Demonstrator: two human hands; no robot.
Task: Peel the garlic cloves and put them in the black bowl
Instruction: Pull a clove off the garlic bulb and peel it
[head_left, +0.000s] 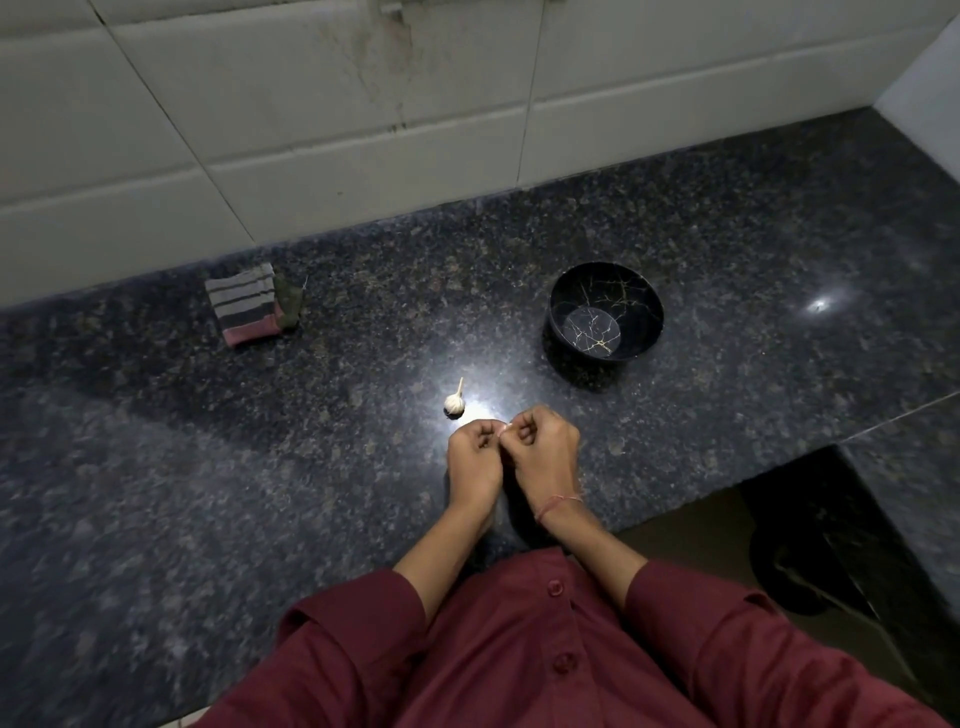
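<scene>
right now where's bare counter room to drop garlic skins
Bare counter lies between the folded cloth and the garlic bulb, and right of the black bowl. Crowded: left hand and right hand pinch a small pale piece just beside the bulb.

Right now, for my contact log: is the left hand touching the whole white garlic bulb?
Apart: the head view shows lit granite counter between the left hand and the white garlic bulb.

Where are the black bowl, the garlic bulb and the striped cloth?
black bowl (608, 290), head view, on its inner back wall.
garlic bulb (454, 405), head view, on the round white body below the stem.
striped cloth (245, 306), head view, on the middle of the folded top.
</scene>
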